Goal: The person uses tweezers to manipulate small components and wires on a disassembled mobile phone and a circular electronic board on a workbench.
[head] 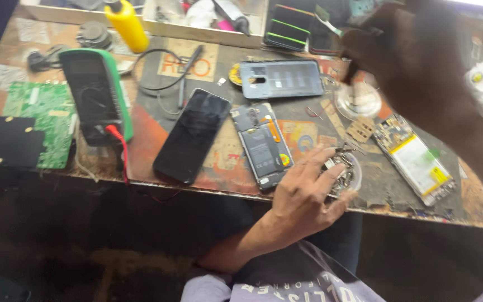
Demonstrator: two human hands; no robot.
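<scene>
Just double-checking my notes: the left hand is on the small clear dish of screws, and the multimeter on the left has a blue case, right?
Not quite. The head view shows the multimeter has a green case, not blue. The rest holds: the left hand rests on the clear dish of small metal parts.

A worn bench [152, 148] carries a multimeter [97, 95], a green circuit board [45, 120] and a yellow bottle [127, 23]. Near the middle lie a black phone [192, 135], an opened phone [261, 145] and a back cover [282, 78]. At the right lie another opened phone [416, 159] and a clear dish [346, 173] of small parts.
</scene>
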